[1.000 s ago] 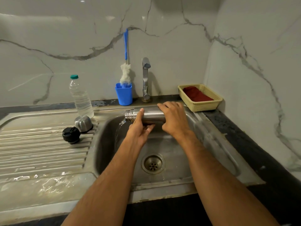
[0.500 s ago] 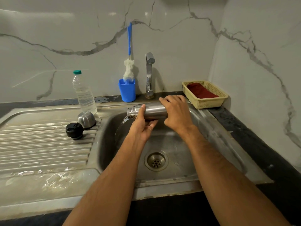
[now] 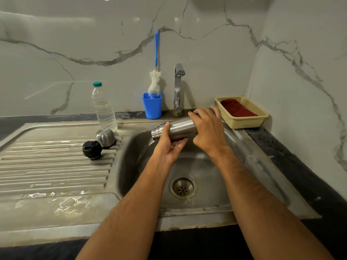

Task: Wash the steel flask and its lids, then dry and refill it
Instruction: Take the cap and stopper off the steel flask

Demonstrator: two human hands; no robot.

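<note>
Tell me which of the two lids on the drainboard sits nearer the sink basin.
The steel dome lid. It sits at the drainboard's edge by the basin, below the water bottle; the black stopper lid lies further left and nearer the viewer.

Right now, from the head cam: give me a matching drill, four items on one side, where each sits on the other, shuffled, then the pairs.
Items:
1. steel flask
2. black lid
3. bottle brush
4. red cloth

Places:
A. in the yellow basket
B. on the ribbed drainboard
C. held tilted over the sink basin by the left hand and right hand
D. standing in the blue cup

Pairs: 1-C, 2-B, 3-D, 4-A
</note>
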